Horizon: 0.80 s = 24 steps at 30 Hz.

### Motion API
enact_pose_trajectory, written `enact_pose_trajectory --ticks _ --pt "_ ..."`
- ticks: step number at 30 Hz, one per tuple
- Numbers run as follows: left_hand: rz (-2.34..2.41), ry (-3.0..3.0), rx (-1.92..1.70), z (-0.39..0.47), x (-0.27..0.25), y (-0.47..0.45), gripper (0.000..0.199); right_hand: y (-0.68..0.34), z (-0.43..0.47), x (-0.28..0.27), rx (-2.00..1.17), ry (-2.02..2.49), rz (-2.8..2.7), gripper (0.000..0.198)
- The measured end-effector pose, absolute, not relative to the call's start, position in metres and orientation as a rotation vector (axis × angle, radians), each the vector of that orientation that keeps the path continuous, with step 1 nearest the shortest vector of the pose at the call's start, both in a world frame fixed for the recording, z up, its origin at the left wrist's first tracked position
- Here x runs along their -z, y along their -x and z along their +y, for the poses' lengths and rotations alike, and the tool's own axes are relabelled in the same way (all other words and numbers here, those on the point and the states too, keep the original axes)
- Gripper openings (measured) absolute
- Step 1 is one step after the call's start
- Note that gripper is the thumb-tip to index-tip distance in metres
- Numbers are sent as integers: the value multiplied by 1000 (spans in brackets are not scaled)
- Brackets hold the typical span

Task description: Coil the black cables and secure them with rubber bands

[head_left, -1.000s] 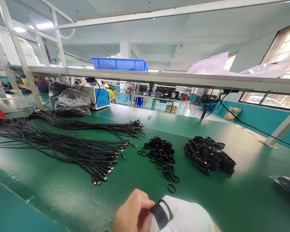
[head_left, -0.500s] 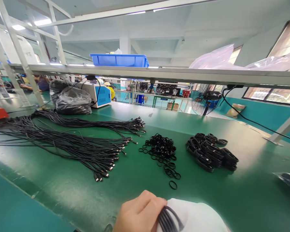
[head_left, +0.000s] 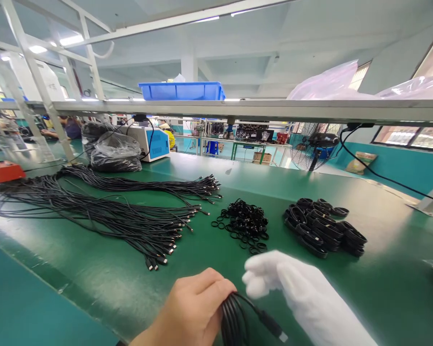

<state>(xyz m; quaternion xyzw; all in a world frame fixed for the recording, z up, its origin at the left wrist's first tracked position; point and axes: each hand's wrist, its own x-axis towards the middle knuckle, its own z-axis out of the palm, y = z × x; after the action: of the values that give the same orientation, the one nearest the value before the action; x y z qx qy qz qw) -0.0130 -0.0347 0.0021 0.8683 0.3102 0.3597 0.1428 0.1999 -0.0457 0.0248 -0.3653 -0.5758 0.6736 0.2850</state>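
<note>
Right hand (head_left: 285, 276), gloved, has moved off the coiled cable (head_left: 231, 321) toward the ring pile (head_left: 247, 218); the bare left hand (head_left: 198, 302) alone clasps the coiled cable, one connector (head_left: 272, 326) protruding. Right fingers curl partway; any grip cannot be told. Count: one held coil, two cable bundles (head_left: 130, 221), one ring pile, one coil stack (head_left: 326, 228).

Bright, tabletop (head_left: 393, 226) glare, stretched edges

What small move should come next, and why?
Probably have the white-gloved right hand take one from the pile of small round black rings: that hand is near them, no ring shows in its grasp, and the bare left hand grips a coiled black cable.
</note>
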Motion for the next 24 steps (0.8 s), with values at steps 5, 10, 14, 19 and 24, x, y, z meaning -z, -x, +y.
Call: enact_pose_trajectory --ticks 5,10,14,19,24 --pt "903 -2340 -815 -30 -5 12 29 -171 -26 7 -1906 891 -1519 101" --pt "937 -2139 -755 -27 -6 15 26 -148 -11 28 -1956 827 -1474 96" --pt "1061 -2131 -778 -24 -4 14 27 -139 -15 11 -1883 878 -1431 61" --pt "1219 -1809 -761 -23 -4 9 19 -139 -21 -2 -2110 951 -1333 28" --pt "1250 -1619 -749 -21 -9 5 20 -142 -18 12 -2095 931 -1260 33"
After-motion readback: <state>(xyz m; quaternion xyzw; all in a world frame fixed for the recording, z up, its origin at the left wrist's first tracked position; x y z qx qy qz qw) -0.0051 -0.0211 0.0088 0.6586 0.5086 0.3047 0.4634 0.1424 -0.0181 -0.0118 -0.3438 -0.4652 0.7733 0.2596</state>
